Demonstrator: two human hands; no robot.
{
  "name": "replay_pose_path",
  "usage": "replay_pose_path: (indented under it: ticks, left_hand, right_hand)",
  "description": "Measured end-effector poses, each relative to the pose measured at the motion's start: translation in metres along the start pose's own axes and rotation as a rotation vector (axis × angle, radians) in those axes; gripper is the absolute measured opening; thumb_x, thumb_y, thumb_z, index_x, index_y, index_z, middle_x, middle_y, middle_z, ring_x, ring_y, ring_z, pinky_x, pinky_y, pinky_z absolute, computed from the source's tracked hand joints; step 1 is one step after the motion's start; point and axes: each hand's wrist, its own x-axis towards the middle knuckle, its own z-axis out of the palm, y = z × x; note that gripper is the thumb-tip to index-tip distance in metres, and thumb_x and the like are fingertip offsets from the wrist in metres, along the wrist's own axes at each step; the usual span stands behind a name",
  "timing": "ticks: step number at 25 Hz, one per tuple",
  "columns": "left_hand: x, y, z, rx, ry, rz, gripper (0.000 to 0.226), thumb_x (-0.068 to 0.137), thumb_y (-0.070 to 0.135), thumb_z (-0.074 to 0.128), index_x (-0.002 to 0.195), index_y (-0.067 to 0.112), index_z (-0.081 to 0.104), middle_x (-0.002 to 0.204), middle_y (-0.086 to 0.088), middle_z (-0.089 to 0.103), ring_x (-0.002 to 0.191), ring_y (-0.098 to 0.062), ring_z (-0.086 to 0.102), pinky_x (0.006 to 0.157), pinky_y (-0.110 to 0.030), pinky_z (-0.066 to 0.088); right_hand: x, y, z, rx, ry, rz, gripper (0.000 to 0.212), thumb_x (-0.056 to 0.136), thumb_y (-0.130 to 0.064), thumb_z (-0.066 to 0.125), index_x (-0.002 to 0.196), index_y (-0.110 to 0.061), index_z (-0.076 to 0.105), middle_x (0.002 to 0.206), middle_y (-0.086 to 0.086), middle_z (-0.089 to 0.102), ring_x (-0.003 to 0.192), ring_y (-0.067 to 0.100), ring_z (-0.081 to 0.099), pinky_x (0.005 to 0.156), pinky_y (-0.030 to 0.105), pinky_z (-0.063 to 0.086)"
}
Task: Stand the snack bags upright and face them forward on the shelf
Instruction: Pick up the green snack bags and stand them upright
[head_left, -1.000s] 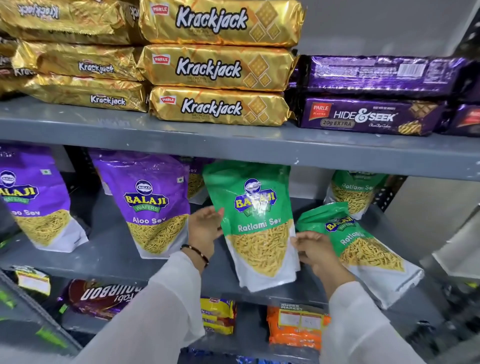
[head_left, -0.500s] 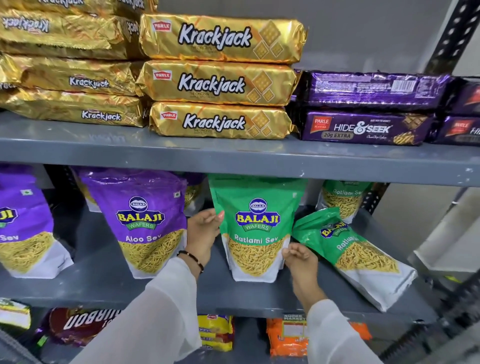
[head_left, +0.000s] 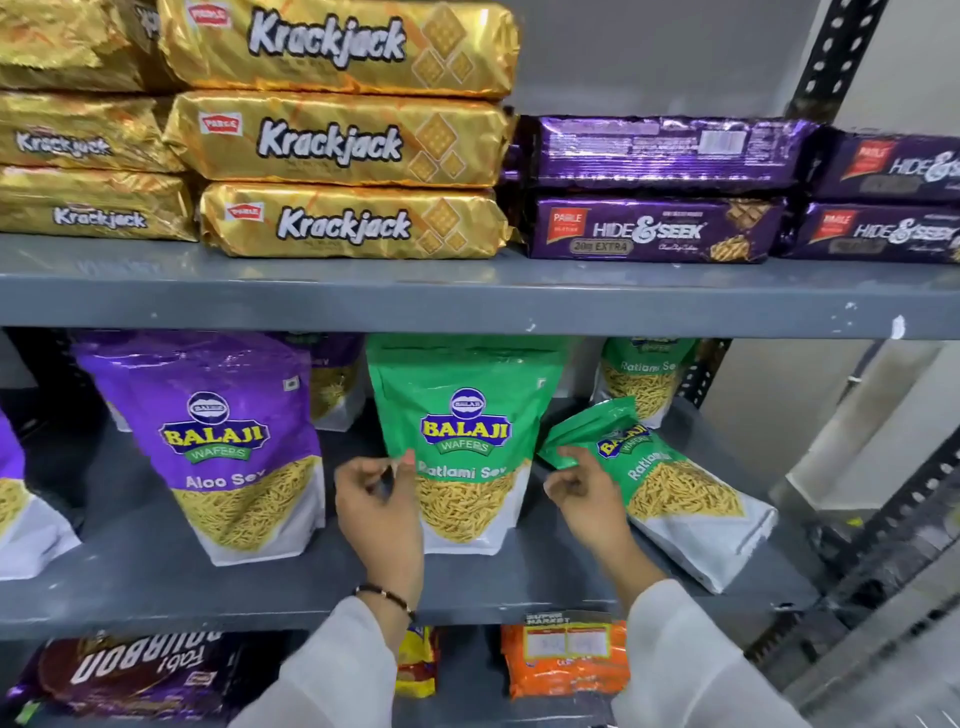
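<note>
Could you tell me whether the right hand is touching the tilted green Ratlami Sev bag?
Touching. The head view shows the right hand with its fingertips pinching the top corner of the tilted green Ratlami Sev bag, with no gap between them.

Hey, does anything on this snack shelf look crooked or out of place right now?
Yes. The green Ratlami Sev bag at the right lies tipped over, its top toward the right hand, while the centre Ratlami Sev bag and the Aloo Sev bag stand upright, facing forward. Above, one Hide & Seek pack shows its back.
</note>
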Motion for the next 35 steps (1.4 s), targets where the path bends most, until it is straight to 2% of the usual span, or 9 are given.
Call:
replay_pose_path:
  ticks: [5,9,12,16,21,24,27,30,35]
  left_hand:
    - [-0.079,0.009,0.069,0.013,-0.428,-0.068,0.030,0.070,-0.004,0.066,0.070,0.023,0.052,0.070,-0.001,0.057,0.059,0.001,0.056,0.061,-0.007,0.043]
    - [-0.108,-0.018,0.135,0.160,-0.690,-0.433,0.021,0.072,0.001,0.066,0.079,0.017,0.055,0.066,0.001,0.053,0.053,0.001,0.048,0.042,-0.004,0.034]
    - [-0.109,-0.053,0.164,0.263,-0.650,-0.655,0.029,0.081,0.008,0.059,0.060,0.020,0.043,0.047,0.004,0.032,0.043,-0.011,0.029,0.037,-0.017,0.021]
    - [-0.115,-0.081,0.191,0.204,-0.478,-0.744,0.025,0.084,0.012,0.057,0.061,0.017,0.048,0.057,-0.003,0.041,0.034,-0.010,0.038,0.030,-0.009,0.026]
    - [-0.123,-0.101,0.202,0.148,-0.317,-0.726,0.026,0.083,0.005,0.056,0.059,0.015,0.053,0.069,-0.008,0.054,0.062,-0.021,0.048,0.049,-0.021,0.039]
    - [-0.123,-0.094,0.200,0.076,-0.256,-0.730,0.009,0.080,0.000,0.060,0.085,0.006,0.063,0.087,-0.013,0.063,0.072,-0.022,0.060,0.055,-0.026,0.048]
    - [-0.120,-0.067,0.194,-0.048,-0.288,-0.656,0.019,0.081,-0.002,0.059,0.099,0.002,0.060,0.061,0.001,0.071,0.052,-0.005,0.065,0.046,-0.019,0.050]
    - [-0.109,-0.031,0.190,-0.090,-0.332,-0.555,0.018,0.081,0.001,0.060,0.098,0.006,0.059,0.085,-0.008,0.069,0.078,-0.014,0.064,0.058,-0.025,0.050]
    - [-0.105,0.000,0.194,-0.116,-0.511,-0.448,0.015,0.085,-0.005,0.051,0.082,0.007,0.060,0.049,0.010,0.070,0.047,0.002,0.064,0.046,-0.014,0.053]
  right_hand:
    - [0.039,-0.001,-0.110,-0.096,-0.225,0.087,0.023,0.080,0.005,0.056,0.073,-0.018,0.057,0.067,0.009,0.054,0.044,0.004,0.052,0.046,0.018,0.042]
    - [0.074,0.044,-0.185,-0.498,-0.144,0.202,0.024,0.078,-0.011,0.060,0.061,-0.027,0.053,0.083,0.007,0.058,0.078,0.018,0.054,0.073,0.027,0.043]
    - [0.077,0.078,-0.199,-0.456,-0.191,0.366,0.018,0.080,-0.016,0.057,0.065,-0.023,0.051,0.091,0.008,0.054,0.086,0.018,0.048,0.076,0.024,0.039]
    - [0.082,0.096,-0.205,-0.300,-0.149,0.397,0.024,0.082,-0.010,0.056,0.063,-0.020,0.045,0.078,0.009,0.050,0.079,0.021,0.049,0.068,0.023,0.038]
    - [0.087,0.114,-0.209,-0.151,-0.149,0.450,0.017,0.080,-0.005,0.055,0.069,-0.017,0.050,0.088,0.011,0.053,0.084,0.021,0.050,0.072,0.026,0.041]
    - [0.084,0.117,-0.213,-0.044,-0.126,0.460,0.016,0.078,0.000,0.056,0.068,-0.012,0.054,0.069,0.006,0.053,0.069,0.020,0.052,0.058,0.025,0.043]
    - [0.076,0.123,-0.210,0.098,0.001,0.408,0.025,0.074,0.011,0.055,0.057,-0.009,0.056,0.059,0.008,0.053,0.069,0.022,0.051,0.057,0.026,0.042]
    - [0.065,0.121,-0.204,0.203,0.059,0.396,0.034,0.075,0.014,0.048,0.052,-0.011,0.055,0.061,0.011,0.054,0.070,0.024,0.051,0.062,0.032,0.044]
    - [0.053,0.120,-0.196,0.302,0.135,0.369,0.037,0.078,0.013,0.045,0.053,-0.014,0.047,0.059,0.007,0.049,0.067,0.022,0.046,0.064,0.033,0.043]
